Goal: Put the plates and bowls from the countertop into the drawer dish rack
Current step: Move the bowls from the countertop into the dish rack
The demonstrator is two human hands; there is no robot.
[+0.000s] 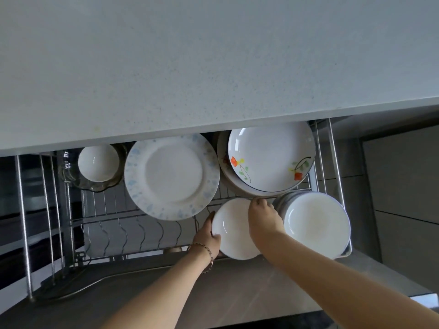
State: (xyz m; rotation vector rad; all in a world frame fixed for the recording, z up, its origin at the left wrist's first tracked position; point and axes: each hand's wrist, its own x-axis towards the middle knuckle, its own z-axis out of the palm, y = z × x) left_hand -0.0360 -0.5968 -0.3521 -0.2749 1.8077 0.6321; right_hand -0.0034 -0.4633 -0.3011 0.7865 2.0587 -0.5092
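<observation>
White bowl (pixel 235 231): tilted, between both grips. Left grip (pixel 209 236) curls round near-left rim; right grip (pixel 263 219) pinches far-right rim. Dish rack (pixel 142 233) directly beneath.

Pale grey flat-fronted cabinet panels (pixel 403 181) are filling the right side of the scene, a thin dark horizontal seam dividing the upper panel from the lower. Just left of them, grey tiles with thin pale joints (pixel 350 162) are showing in a narrow strip running far to near. At the far left, a clear glass vessel with white printed markings (pixel 65 163) is sitting in shadow; its shape cannot be made out fully. Beyond it, a dark recess with dim horizontal bands (pixel 9 210) is taking up the left edge. A thin gold-coloured chain bracelet (pixel 206 254) is glinting near the centre. A small pale glossy patch (pixel 425 302) is catching light at near right.
</observation>
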